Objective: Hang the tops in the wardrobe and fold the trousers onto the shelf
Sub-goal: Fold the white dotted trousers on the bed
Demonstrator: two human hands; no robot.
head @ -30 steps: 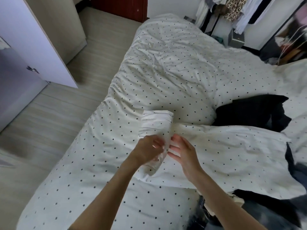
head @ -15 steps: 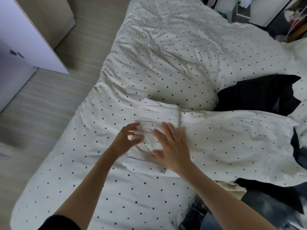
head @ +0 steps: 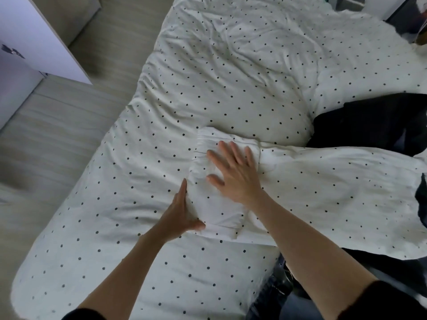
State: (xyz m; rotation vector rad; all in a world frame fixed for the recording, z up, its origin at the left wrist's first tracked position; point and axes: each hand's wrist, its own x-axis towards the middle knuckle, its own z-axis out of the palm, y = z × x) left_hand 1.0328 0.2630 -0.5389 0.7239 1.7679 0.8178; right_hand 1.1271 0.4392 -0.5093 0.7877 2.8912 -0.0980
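Note:
A white polka-dot garment (head: 335, 195) lies spread across the bed, its plain white gathered end folded into a small rectangle (head: 217, 211) near the bed's middle. My right hand (head: 235, 174) presses flat on top of that fold with fingers spread. My left hand (head: 182, 211) lies flat against the fold's left edge, thumb at its near corner. A black garment (head: 369, 121) is heaped on the bed to the right. Dark clothing and denim (head: 277, 294) lie at the bed's near edge under my right forearm.
The bed carries a white dotted duvet (head: 231, 65). A white wardrobe door (head: 39, 40) stands open at the upper left over pale wooden floor (head: 46, 139). Dark objects sit at the top right corner.
The folded end, held up between both hands a second ago, now lies flat on the bed. My right hand slid up over it and my left moved to its left edge.

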